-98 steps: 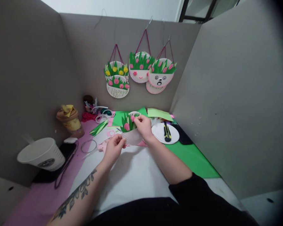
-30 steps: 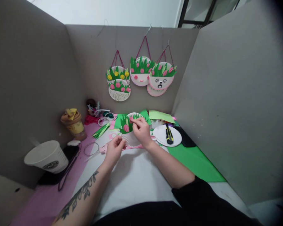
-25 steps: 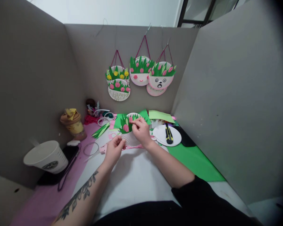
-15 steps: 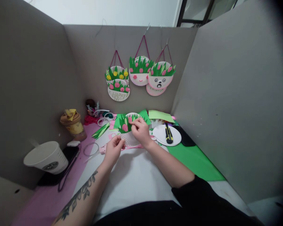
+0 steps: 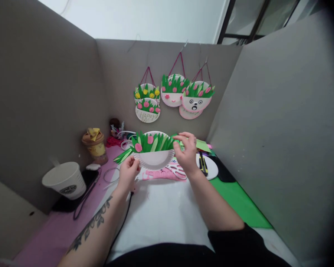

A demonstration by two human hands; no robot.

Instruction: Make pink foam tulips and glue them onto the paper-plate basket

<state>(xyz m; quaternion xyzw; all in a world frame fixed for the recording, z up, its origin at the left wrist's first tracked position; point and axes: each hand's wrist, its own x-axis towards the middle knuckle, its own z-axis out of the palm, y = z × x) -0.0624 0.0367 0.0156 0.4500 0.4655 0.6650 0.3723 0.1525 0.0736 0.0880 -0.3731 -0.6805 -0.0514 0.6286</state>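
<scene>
A paper plate basket (image 5: 154, 160) is lifted over the table, its half-plate pocket facing me. Green paper leaves and two pink paper flowers (image 5: 150, 139) stick up from it. My left hand (image 5: 130, 168) pinches the plate's lower left rim between thumb and fingers. At the right rim is my right hand (image 5: 186, 150), thumb and fingers apart around the edge by the leaf tips; whether they touch the rim I cannot tell. Beneath the plate lie pink paper scraps (image 5: 163, 174) and white-handled scissors (image 5: 178, 170), partly covered.
Finished plate baskets (image 5: 147, 111) hang on the grey back panel. To the right, a yellow-black box cutter (image 5: 203, 165) rests on a white plate (image 5: 213, 170) by green paper (image 5: 239, 200). On the left stand a white bucket (image 5: 65, 181) and a brown-lidded cup (image 5: 95, 146).
My right hand has left the pink flower and moved right to the plate's edge. The plate has turned to show its front more fully. The camera view has shifted slightly.
</scene>
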